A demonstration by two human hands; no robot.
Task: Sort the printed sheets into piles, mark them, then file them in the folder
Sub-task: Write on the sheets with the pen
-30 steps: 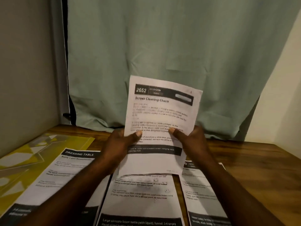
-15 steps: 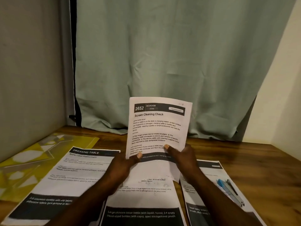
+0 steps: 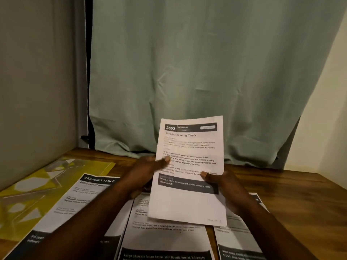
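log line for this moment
phase: sorting | sheet 2652: held up | left hand: pinches left edge | right hand: pinches right edge | yellow folder: untouched

Dim, warm room; the picture is soft and a bit smeary.

The sheet (image 3: pixel 189 166) is the brightest thing, and its big number is clear, but its small words are fuzzy. The left hand (image 3: pixel 148 171) at the sheet's left edge is smeared with blur. Behind the sheet the curtain (image 3: pixel 187 72) looks dull grey-green with soft dark folds. Far right of the sheet the wall (image 3: pixel 330 109) glows pale yellow. Left of the sheet the yellow folder (image 3: pixel 37 194) has shiny white patches. Below the sheet the papers (image 3: pixel 165 239) look dim and stretched near the picture's bottom edge.
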